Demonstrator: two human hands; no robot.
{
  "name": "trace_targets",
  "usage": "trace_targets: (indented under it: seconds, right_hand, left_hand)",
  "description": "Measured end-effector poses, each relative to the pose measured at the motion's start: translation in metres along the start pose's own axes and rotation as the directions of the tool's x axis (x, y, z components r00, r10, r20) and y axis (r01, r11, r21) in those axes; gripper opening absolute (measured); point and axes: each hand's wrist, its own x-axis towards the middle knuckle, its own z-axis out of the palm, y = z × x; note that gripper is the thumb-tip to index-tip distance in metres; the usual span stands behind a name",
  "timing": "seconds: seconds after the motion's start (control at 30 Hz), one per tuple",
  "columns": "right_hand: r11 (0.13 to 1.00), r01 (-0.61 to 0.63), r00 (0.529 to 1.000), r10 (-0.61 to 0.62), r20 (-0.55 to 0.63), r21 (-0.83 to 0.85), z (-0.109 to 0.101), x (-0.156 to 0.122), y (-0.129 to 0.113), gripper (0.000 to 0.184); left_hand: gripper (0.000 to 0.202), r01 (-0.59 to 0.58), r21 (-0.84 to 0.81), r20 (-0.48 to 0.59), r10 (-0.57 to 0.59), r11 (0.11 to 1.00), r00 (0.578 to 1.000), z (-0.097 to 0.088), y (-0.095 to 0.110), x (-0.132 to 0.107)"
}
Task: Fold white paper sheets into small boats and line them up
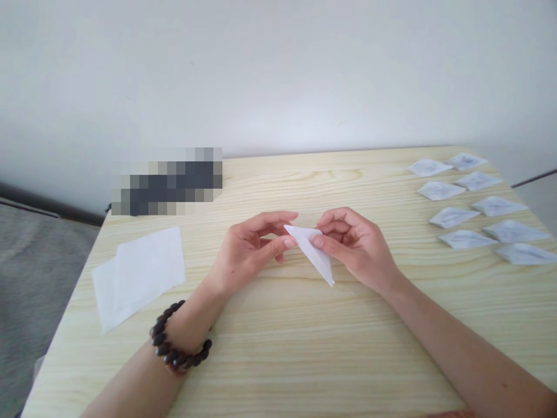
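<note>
A white sheet of paper folded into a narrow triangle, the folded paper [315,251], is held over the middle of the table, one point slanting down toward me. My right hand [354,247] pinches it from the right, thumb on the front and fingers curled behind. At its upper left edge, the thumb of my left hand [256,244] presses against the paper, while the index finger reaches out above and behind it. The fingertips behind the paper are partly hidden.
Two flat overlapping white paper sheets [150,270] lie at the left. Several folded white paper pieces [459,217], diamond-shaped, stand in two rows on the right of the wooden table [304,348]. A pixelated dark object [174,183] sits at the back left, near the wall [278,75].
</note>
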Motion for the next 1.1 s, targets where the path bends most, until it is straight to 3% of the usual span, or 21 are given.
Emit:
trace_targets:
  seconds: [0.17,0.27,0.37,0.57,0.93,1.03,1.1]
  right_hand:
    - [0.968,0.131,0.991,-0.131,0.013,-0.216,-0.0014,-0.0014,-0.0008,0.007]
    - [0.834,0.322,0.946,-0.303,0.116,-0.447,-0.0048,-0.0009,-0.0035,0.013]
    - [0.724,0.428,0.901,-0.384,0.200,-0.540,-0.0062,-0.0003,-0.0050,0.022]
    - [0.755,0.369,0.928,-0.333,0.168,-0.541,-0.0040,-0.0003,-0.0045,0.022]
    - [0.863,0.279,0.960,-0.243,0.140,-0.420,-0.0064,0.0006,-0.0048,0.019]
    - [0.837,0.301,0.954,-0.263,0.146,-0.456,-0.0062,-0.0010,-0.0047,0.014]
    - [0.752,0.365,0.929,-0.332,0.163,-0.550,-0.0052,-0.0022,-0.0039,0.011]
  left_hand:
    - [0.017,-0.005,0.076,0.022,0.003,0.997,1.000,-0.0010,0.0001,-0.0009]
    - [0.020,-0.010,0.113,0.011,0.009,0.994,1.000,-0.0008,-0.0014,-0.0015]
    - [0.021,-0.014,0.151,-0.005,0.015,0.988,1.000,-0.0005,-0.0027,-0.0024]
    - [0.024,-0.027,0.240,-0.030,0.036,0.970,0.999,-0.0024,-0.0040,-0.0040]
    - [0.020,-0.054,0.227,-0.031,0.062,0.972,0.998,-0.0013,-0.0025,-0.0037]
    - [0.020,-0.045,0.233,-0.049,0.058,0.971,0.997,-0.0008,-0.0016,-0.0033]
    - [0.021,-0.046,0.248,-0.061,0.063,0.968,0.996,-0.0004,-0.0010,-0.0030]
